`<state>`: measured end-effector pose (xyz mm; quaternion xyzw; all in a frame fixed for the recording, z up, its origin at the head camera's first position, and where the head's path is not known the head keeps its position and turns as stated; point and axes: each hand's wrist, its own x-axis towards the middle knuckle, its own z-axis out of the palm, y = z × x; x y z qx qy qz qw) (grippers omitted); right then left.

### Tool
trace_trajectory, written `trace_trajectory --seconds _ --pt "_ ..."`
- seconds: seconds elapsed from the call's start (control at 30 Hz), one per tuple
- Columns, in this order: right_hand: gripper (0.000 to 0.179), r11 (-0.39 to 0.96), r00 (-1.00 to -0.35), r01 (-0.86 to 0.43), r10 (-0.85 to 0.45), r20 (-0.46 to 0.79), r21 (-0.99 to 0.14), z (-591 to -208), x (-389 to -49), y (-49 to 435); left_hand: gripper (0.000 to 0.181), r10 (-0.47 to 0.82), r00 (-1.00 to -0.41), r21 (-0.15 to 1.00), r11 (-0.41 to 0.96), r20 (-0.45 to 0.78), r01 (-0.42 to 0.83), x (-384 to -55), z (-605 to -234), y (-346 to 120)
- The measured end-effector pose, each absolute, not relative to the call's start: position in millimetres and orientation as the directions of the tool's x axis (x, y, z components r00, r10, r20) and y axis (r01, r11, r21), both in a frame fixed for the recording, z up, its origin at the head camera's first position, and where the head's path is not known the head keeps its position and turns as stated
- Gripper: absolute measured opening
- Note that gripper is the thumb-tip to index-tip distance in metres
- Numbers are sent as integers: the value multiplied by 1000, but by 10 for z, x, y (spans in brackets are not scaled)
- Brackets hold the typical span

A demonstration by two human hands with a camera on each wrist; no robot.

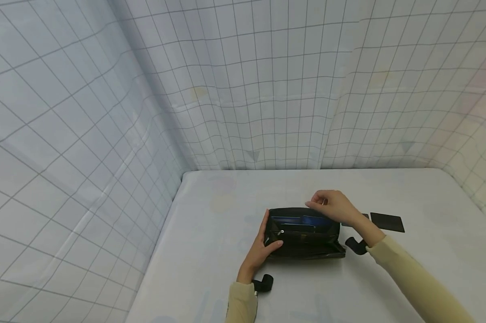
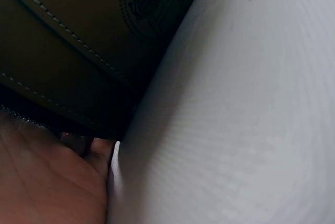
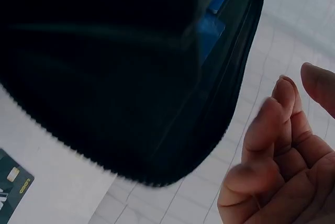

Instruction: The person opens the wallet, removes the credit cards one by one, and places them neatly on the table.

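Observation:
A dark zip-around wallet is unzipped on the white table, with blue cards in its inner slots. My left hand grips its left end, thumb over the near side and fingers along the far side. In the left wrist view, the wallet's stitched outer face carries a round emblem. Over the far right edge hovers my right hand, fingers loosely bent and holding nothing. The right wrist view shows its thumb apart from the fingers, beside the wallet's toothed zip edge.
Right of the wallet a dark card lies flat, and a second one is partly hidden by the right wrist. The right wrist view shows a dark card with a chip. Grid-patterned white curtains surround the table.

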<state>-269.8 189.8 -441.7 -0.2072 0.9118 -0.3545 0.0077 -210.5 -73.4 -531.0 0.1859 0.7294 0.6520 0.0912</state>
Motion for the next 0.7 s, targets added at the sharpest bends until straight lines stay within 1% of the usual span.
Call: trace_trajectory --seconds 0.13,0.33,0.53,0.7 --pt "30 693 -894 -400 -438 92 -600 -4441 -2699 1789 86 396 -914 988 76 90 131 -2104 -5313 -735" --pt "26 715 -867 -434 -497 38 -548 -4476 -2695 1703 87 402 -911 987 85 93 139 -2104 -5315 -736" --pt "17 741 -860 -466 -508 51 -483 -4445 -2695 1644 94 392 -913 986 73 110 151 -2103 -5325 -743" --pt "16 767 -871 -453 -489 43 -455 -4415 -2702 1593 96 405 -909 989 61 100 136 -2105 -5334 -749"
